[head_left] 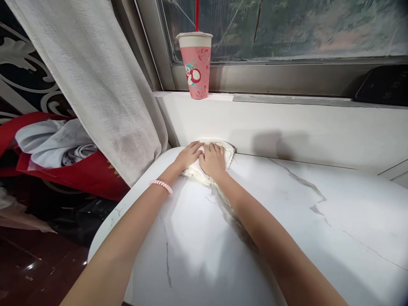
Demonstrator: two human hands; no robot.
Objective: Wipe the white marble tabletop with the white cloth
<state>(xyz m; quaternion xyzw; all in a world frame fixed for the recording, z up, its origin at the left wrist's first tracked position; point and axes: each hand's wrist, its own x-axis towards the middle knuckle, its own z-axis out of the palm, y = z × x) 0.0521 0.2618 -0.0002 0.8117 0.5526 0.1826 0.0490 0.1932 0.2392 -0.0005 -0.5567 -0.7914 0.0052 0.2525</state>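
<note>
A cream-white cloth [199, 173] lies on the white marble-patterned tabletop [191, 238], against the wall at the table's far edge. My left hand [188, 156] rests flat on the cloth's left part with its fingers stretched out. Beside it, my right hand [213, 161] presses down on the middle of the same cloth, palm down and fingers extended forward. The two hands touch or nearly touch at the thumbs. Around my left wrist is a pink coiled band [161, 185]. Part of the cloth is hidden under both hands.
A pink paper cup [196, 70] with a red straw stands on the window ledge. At the ledge's right end leans a dark phone-like device [382, 85]. A pale curtain [108, 85] hangs at the left, beside a red bag [76, 176] holding folded fabric.
</note>
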